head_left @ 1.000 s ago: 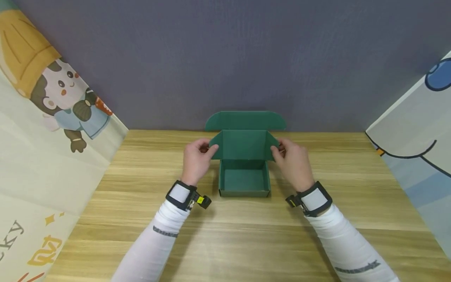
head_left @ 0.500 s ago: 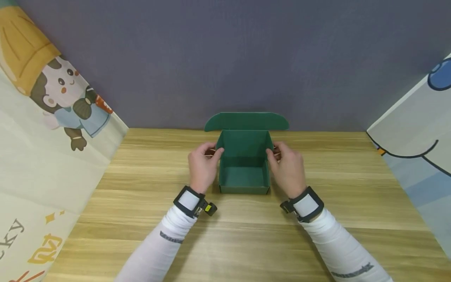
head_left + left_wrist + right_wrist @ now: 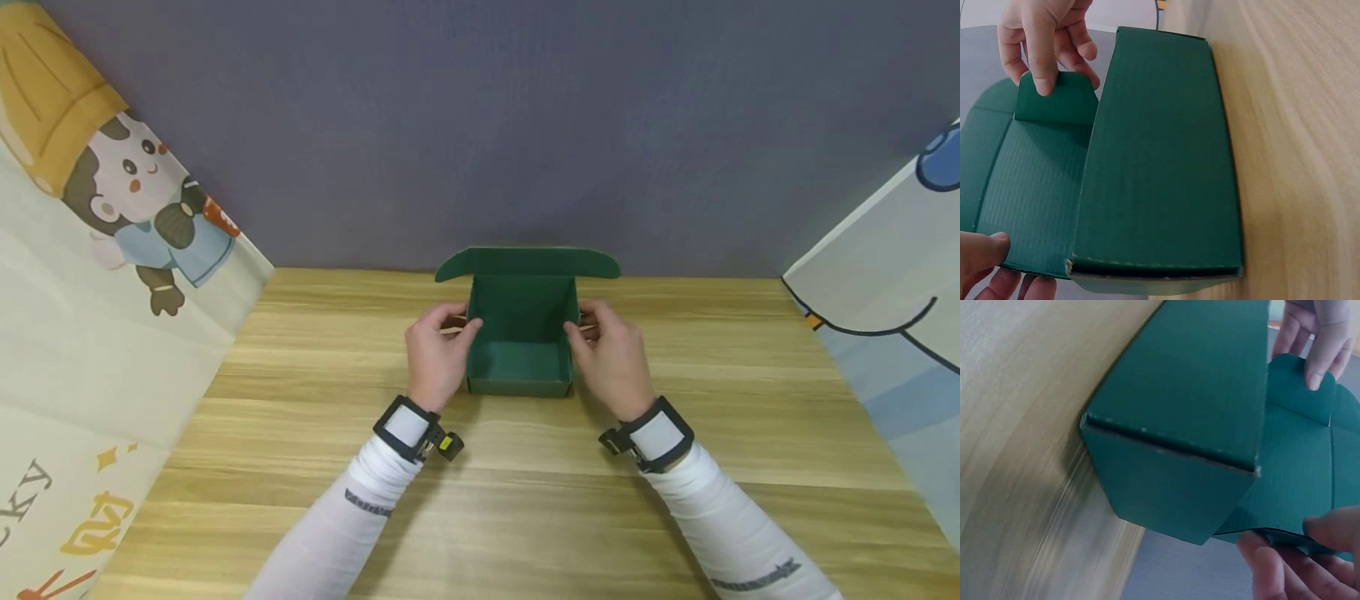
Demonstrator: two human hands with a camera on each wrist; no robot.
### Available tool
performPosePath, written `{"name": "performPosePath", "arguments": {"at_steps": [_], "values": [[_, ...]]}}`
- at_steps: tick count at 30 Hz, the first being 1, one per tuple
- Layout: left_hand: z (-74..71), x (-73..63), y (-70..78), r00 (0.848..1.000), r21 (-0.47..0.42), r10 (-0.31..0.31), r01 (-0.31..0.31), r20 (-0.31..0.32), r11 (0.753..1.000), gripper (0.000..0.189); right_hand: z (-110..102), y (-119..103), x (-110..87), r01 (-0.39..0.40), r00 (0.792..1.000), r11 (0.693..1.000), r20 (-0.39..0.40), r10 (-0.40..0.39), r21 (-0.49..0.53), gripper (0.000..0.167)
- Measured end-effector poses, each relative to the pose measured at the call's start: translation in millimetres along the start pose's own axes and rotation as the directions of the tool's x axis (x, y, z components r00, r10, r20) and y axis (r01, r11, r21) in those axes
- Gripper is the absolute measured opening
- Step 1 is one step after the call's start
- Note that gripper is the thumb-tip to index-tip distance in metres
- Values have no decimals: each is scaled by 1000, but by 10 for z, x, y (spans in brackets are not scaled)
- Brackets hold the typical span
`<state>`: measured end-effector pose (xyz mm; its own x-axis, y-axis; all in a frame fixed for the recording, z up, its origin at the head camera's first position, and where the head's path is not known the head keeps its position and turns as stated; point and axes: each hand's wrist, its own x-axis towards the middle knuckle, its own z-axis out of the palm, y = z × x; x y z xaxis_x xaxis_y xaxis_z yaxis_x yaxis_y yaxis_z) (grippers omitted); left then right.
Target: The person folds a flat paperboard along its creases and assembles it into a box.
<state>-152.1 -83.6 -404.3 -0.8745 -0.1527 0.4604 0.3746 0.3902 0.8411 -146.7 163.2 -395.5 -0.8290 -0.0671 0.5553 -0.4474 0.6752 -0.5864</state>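
A green cardboard box stands on the table with its hinged lid raised at the back; inside, only the bare bottom shows. The lid's long front flap spreads out above it with rounded ends. At the lid's left side, my left hand pinches one small side flap between thumb and fingers. My right hand pinches the opposite side flap. Both side flaps are bent in, upright from the lid, as the wrist views show. The box's outer front wall fills much of the left wrist view.
The wood-grain table extends around the box on every side. A dark grey-blue wall rises behind its far edge. Printed cloth panels, one with a cartoon figure, flank the table at left and right.
Both hands have come closer together, folding the lid's side flaps inward. The lid's front flap has tilted forward, and the box's near edge now sits slightly farther back.
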Motion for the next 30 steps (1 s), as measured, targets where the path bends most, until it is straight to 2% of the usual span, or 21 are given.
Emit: {"name": "performPosePath", "arguments": {"at_steps": [6,13,21,30], "values": [[-2,-6,-30,999,-39,3,-1,42,999,24,-25,34,-7,-31,999,999,33,31,6,27],[4,-18,-37,999,-70,3,1,53,998,25,-36,40,-11,-53,997,998,57,51,39,28],[2,-28,-54,995,-85,-29,37,97,996,24,-21,75,-47,-87,991,995,105,81,52,28],[-42,-34,-71,985,-82,-70,83,156,993,26,-27,127,-50,-76,989,997,128,73,24,29]]}}
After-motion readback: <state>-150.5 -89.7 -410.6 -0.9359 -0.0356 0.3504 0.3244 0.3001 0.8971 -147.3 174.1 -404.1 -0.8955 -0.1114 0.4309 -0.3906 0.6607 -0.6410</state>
